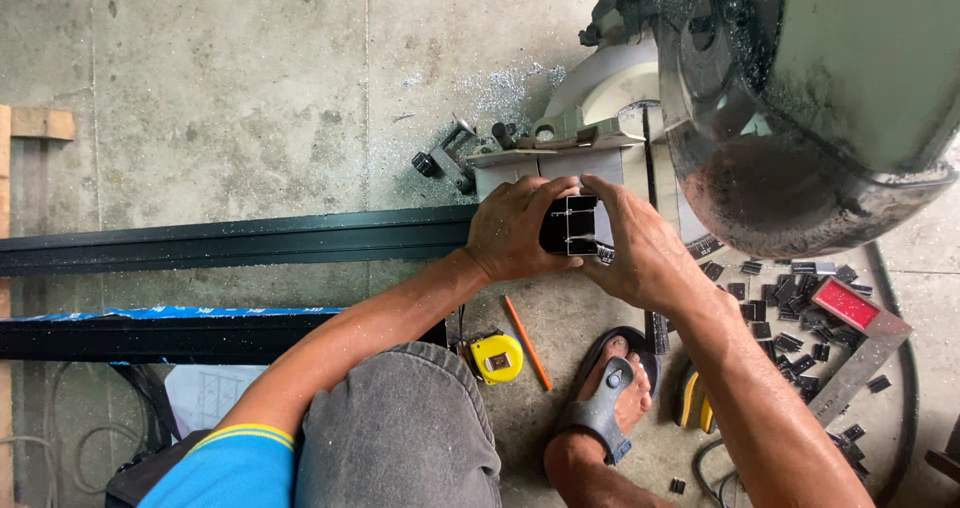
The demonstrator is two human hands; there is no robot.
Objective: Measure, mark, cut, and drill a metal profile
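Floor (250, 78): bare grey concrete, dusted with metal shavings at upper centre.
Lower centre: yellow tape measure (496, 357) beside orange pencil (527, 343).
Centre: left hand (515, 230) and right hand (630, 243), fingers curled tight around short black profile piece (570, 225), end-on.
Left: long dark profile (235, 240) lying across.
Upper right: mitre saw (790, 108); black offcuts (790, 318) scattered below.
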